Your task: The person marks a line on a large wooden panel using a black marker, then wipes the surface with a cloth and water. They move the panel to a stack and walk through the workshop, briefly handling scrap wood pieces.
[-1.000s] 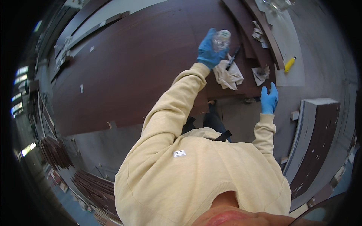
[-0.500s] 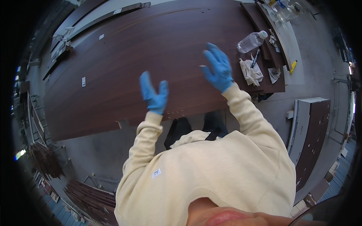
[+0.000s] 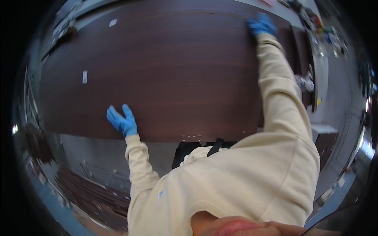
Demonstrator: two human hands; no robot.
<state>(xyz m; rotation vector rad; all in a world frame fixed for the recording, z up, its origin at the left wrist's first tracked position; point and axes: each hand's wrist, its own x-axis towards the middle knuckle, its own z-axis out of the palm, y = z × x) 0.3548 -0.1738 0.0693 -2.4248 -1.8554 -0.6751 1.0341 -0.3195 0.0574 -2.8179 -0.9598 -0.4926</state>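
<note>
In front of me lies a large dark brown wood-grain panel [image 3: 177, 74], with a cluster of small holes along its near edge. My left hand [image 3: 123, 120], in a blue glove, is over the panel near that edge with fingers spread and nothing in them. My right hand [image 3: 262, 24], gloved the same way, reaches out to the panel's far right part. Its fingers look stretched out and somewhat blurred, with no object seen in them. My right arm covers part of the panel's right side.
Two white labels [image 3: 84, 77] stick to the panel's left half. Narrow brown boards [image 3: 302, 51] lie along the right, with crumpled whitish material [image 3: 305, 82] and a yellow item [image 3: 318, 101]. Blurred bottles [image 3: 334, 43] stand beyond. Stacked brown strips [image 3: 88, 188] are at lower left.
My right hand has moved far forward and right; my left hand has moved left and nearer. The clear bottle, cloth and pen at the right no longer show, and the view has shifted.
</note>
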